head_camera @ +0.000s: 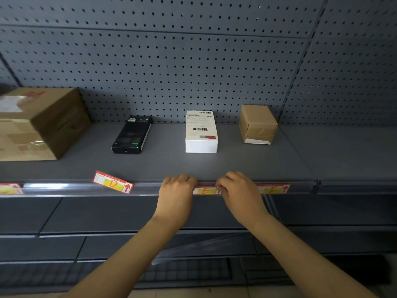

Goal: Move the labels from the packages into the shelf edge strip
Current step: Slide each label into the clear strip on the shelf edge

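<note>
Both my hands rest on the clear shelf edge strip (150, 188) at the front of the grey shelf. My left hand (177, 190) and my right hand (238, 191) pinch the two ends of a red-and-yellow label marked E (206, 191), which sits in the strip between them. A label marked D (113, 182) lies loose and tilted on the shelf's front edge, left of my hands. Another label (274, 188) sits in the strip to the right, and one more label (9, 188) at the far left.
On the shelf (163, 162) stand a large cardboard box (36, 123) at the left, a black box (132, 134), a white box with a shipping sticker (201, 131) and a small brown package (257, 123). A pegboard wall (171, 61) closes the back. Lower shelves lie below.
</note>
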Tool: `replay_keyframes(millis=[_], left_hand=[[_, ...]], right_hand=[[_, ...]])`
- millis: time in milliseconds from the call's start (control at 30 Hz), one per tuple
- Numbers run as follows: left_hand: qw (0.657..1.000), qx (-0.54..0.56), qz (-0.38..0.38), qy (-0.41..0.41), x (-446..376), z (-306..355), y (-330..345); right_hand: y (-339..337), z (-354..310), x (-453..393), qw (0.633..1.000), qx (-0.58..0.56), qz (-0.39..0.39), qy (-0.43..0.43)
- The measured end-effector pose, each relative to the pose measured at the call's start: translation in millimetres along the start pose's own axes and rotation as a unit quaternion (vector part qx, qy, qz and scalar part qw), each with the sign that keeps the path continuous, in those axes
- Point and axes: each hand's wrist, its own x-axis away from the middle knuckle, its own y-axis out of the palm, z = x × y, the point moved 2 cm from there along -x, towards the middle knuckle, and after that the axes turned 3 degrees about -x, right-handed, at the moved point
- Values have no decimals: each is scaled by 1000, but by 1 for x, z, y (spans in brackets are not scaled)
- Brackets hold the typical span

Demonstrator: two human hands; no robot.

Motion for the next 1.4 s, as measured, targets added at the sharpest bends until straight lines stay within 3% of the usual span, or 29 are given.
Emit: replay_keyframes(millis=[433, 800, 1000, 1200, 1400], left_hand=[[999, -20, -21, -16, 15, -1, -4], [999, 26, -2, -31, 26, -27, -19], [996, 21, 24, -86, 32, -79, -34], [992, -7, 47, -120, 35, -153, -58], [995, 39, -43, -83, 33, -207, -53]], right_hand=[[-1, -9, 1, 998, 34, -23, -55], [-1, -32, -7, 995, -48, -8, -84], [21, -79, -16, 981, -176, -46, -64], [52, -134, -40, 978, -200, -46, -28], [74, -179, -55, 991, -129, 18, 42]])
